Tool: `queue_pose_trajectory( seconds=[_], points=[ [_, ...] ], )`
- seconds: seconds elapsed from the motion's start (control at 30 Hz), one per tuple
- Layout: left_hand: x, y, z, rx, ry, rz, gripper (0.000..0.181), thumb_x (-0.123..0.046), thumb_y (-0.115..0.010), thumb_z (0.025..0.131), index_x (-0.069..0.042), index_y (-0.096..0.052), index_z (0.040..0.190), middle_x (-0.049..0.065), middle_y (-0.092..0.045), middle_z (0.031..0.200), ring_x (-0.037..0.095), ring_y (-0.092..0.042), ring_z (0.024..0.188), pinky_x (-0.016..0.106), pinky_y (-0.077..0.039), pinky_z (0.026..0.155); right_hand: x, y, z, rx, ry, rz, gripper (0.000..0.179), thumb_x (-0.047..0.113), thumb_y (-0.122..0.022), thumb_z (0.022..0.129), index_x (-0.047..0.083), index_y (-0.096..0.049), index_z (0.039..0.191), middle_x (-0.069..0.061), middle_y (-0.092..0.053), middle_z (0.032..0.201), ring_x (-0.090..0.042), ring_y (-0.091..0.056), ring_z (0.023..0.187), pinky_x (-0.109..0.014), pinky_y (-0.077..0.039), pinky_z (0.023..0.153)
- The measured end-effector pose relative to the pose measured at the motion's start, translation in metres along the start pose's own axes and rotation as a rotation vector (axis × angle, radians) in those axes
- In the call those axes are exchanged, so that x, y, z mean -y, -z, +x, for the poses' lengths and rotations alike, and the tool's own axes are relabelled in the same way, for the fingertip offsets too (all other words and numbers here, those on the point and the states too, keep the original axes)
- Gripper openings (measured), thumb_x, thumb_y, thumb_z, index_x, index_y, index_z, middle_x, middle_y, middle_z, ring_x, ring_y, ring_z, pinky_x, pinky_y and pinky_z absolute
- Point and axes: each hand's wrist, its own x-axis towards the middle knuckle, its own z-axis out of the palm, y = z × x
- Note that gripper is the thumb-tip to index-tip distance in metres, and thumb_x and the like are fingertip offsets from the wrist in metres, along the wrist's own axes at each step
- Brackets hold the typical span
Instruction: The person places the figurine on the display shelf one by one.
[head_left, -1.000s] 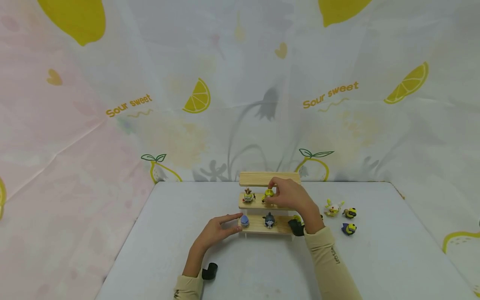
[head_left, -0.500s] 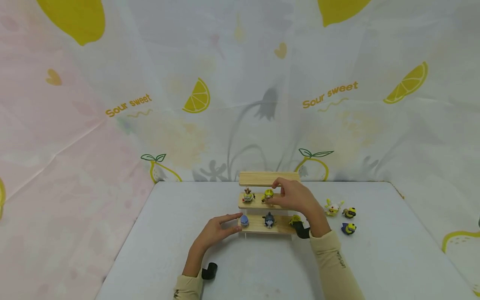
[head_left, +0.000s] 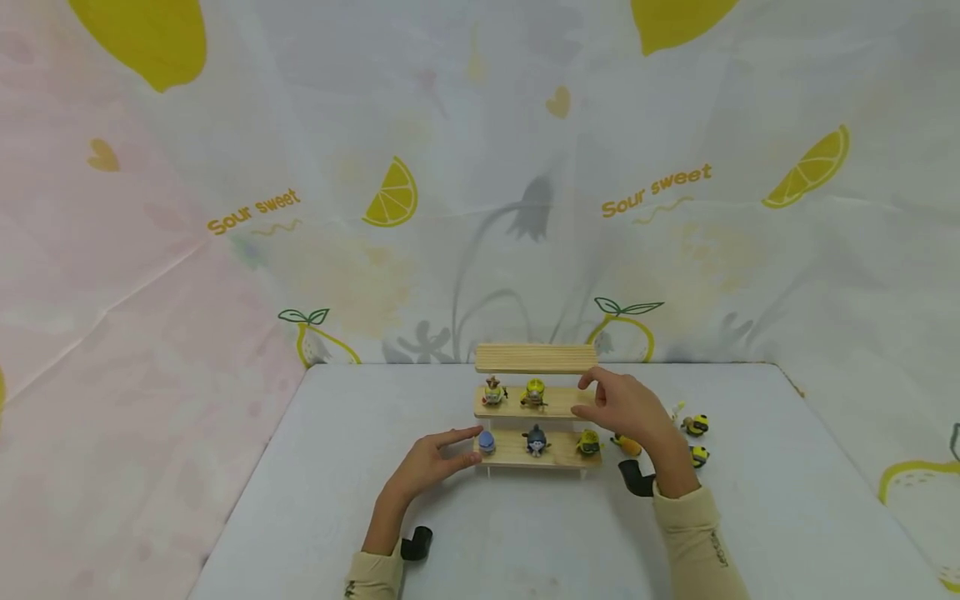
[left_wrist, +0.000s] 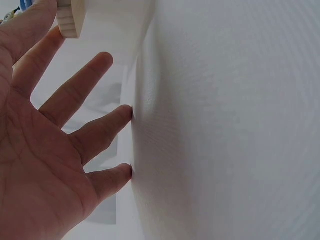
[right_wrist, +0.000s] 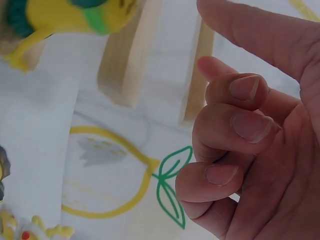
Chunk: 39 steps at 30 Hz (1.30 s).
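Note:
A three-tier wooden display rack point(head_left: 536, 358) stands on the table. My left hand point(head_left: 435, 462) holds its lowest board at the left end, thumb at the front and index finger behind. In the left wrist view, the other fingers point(left_wrist: 75, 97) are spread. By the right end of the middle board, my right hand point(head_left: 630, 408) has nothing between thumb and loosely bent fingers. A yellow figurine with a helmet point(head_left: 534, 392) and a crowned figurine point(head_left: 492, 392) stand on that board. Below stand a blue figurine point(head_left: 487, 442), a grey hooded figurine point(head_left: 536, 441) and a yellow figurine point(head_left: 588, 442).
On the table point(head_left: 540, 533) right of the rack are an orange-yellow figurine point(head_left: 627, 444), a black-and-yellow figurine point(head_left: 696, 425) and another yellow figurine point(head_left: 699, 456). A horned pale figurine point(right_wrist: 37, 230) shows in the right wrist view. A lemon-print cloth point(head_left: 420, 275) hangs behind.
My right hand has let go of the helmeted figurine on the middle board and moved right, clear of it. My left hand has stayed at the rack's left end.

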Motion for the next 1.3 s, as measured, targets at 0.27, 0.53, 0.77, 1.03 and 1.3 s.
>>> queue_pose_trajectory(
  seconds=[0.27,0.53,0.77,1.03,1.3],
  points=[
    [0.003,0.0,0.001,0.004,-0.007,-0.017,0.046,-0.042,-0.074,0.088,-0.027,-0.066,0.131,-0.007,-0.061,0.132,0.029,-0.046,0.133,0.056,-0.034,0.109,-0.018,0.002,-0.02,-0.054,-0.042,-0.021,0.026,0.026,-0.075,0.089,0.009,-0.064,0.106,0.004,-0.047,0.065,-0.012,-0.041,0.051,-0.028,-0.035,0.048],
    [0.001,-0.001,0.001,-0.02,0.001,-0.016,0.045,-0.03,-0.076,0.089,-0.02,-0.066,0.131,-0.002,-0.061,0.133,0.032,-0.046,0.133,0.057,-0.033,0.109,-0.033,0.011,-0.039,-0.11,-0.075,-0.013,0.024,0.024,-0.075,0.089,0.01,-0.064,0.105,0.004,-0.046,0.064,-0.012,-0.041,0.051,-0.027,-0.036,0.048],
    [-0.027,0.006,-0.006,0.013,0.005,-0.023,0.045,-0.026,-0.074,0.091,-0.013,-0.065,0.133,0.005,-0.061,0.134,0.035,-0.046,0.133,0.058,-0.035,0.108,-0.049,0.015,-0.054,-0.117,-0.144,-0.077,0.024,0.023,-0.073,0.089,0.007,-0.064,0.105,0.003,-0.048,0.066,-0.014,-0.043,0.054,-0.029,-0.036,0.048],
    [0.002,-0.001,0.0,0.006,-0.004,-0.003,0.046,-0.042,-0.074,0.088,-0.028,-0.066,0.131,-0.009,-0.061,0.133,0.028,-0.047,0.133,0.056,-0.035,0.109,-0.066,0.015,-0.068,-0.107,-0.195,-0.12,0.023,0.022,-0.071,0.091,0.005,-0.065,0.104,0.002,-0.046,0.068,-0.015,-0.042,0.055,-0.03,-0.034,0.048],
    [0.002,-0.001,0.0,0.002,-0.006,-0.016,0.045,-0.04,-0.075,0.087,-0.029,-0.066,0.13,-0.009,-0.061,0.132,0.028,-0.047,0.133,0.056,-0.035,0.109,-0.082,0.016,-0.08,-0.073,-0.255,-0.125,0.025,0.02,-0.07,0.09,0.002,-0.064,0.106,0.0,-0.046,0.069,-0.016,-0.042,0.056,-0.031,-0.033,0.048]
  ],
)
